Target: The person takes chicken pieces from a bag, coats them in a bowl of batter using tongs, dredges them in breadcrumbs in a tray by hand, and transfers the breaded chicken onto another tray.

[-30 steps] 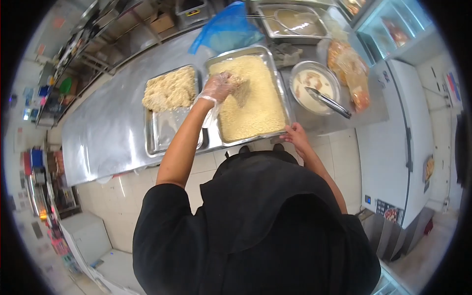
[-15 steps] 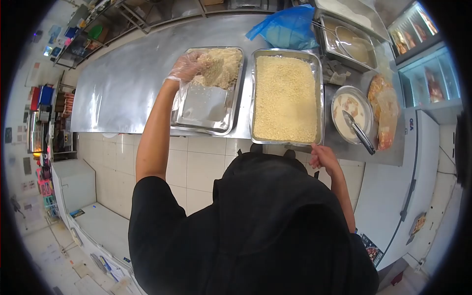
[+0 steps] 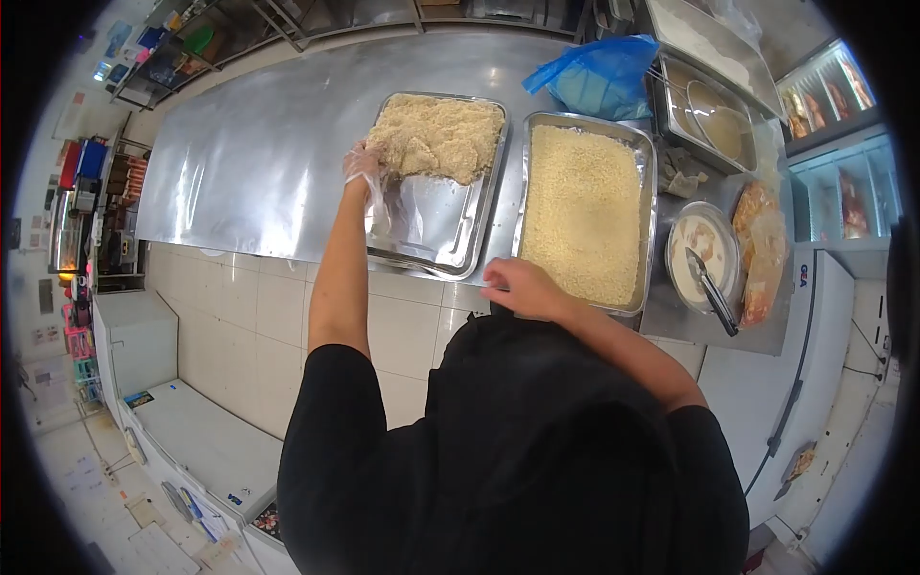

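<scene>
My left hand (image 3: 361, 165), in a clear plastic glove, is at the left rim of a metal tray (image 3: 431, 257). Its fingertips meet the edge of the breaded pieces (image 3: 441, 134) that cover the tray's far half; whether they grip anything is hidden. Bare metal with a few crumbs shows in the near half. My right hand (image 3: 522, 287) is bare and holds nothing, its fingers loosely bent and apart. It hovers at the table's front edge, by the near left corner of a second tray (image 3: 525, 206) filled with pale yellow crumbs (image 3: 585, 211).
To the right stands a bowl of white batter (image 3: 695, 240) with tongs (image 3: 712, 290) resting in it. Beside it lies a plastic bag of orange-coloured food (image 3: 757, 249). Behind are a blue bag (image 3: 604, 81), a pan with a strainer (image 3: 709, 115) and a tray of white powder (image 3: 704, 43).
My left hand has drawn back left, and the breaded piece it held now lies with the others. My right hand has swung left across the crumb tray's front. The view has shifted slightly.
</scene>
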The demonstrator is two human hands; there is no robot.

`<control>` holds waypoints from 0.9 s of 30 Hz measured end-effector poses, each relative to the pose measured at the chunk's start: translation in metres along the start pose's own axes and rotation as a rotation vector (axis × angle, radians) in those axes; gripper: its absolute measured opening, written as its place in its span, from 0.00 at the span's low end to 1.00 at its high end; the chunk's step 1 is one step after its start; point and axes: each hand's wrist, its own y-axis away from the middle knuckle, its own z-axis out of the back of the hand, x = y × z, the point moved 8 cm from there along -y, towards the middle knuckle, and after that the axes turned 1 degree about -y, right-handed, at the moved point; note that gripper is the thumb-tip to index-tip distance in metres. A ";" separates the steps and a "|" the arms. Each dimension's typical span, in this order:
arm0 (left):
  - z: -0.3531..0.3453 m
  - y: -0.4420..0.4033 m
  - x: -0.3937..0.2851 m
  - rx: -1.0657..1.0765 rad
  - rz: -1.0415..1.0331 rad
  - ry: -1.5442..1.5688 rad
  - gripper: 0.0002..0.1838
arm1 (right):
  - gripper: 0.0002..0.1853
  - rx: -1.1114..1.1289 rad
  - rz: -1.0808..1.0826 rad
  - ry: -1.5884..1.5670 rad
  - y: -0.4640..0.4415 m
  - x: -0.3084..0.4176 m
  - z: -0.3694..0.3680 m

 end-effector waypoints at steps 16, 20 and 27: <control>-0.041 0.033 0.052 -0.627 0.005 0.100 0.17 | 0.16 -0.034 0.456 0.535 -0.054 0.011 -0.062; -0.079 0.036 0.035 -0.713 -0.010 0.091 0.29 | 0.18 -0.013 0.442 0.577 -0.054 0.010 -0.065; -0.108 0.011 0.016 -0.621 0.326 0.001 0.40 | 0.11 0.017 0.515 0.631 -0.053 0.011 -0.063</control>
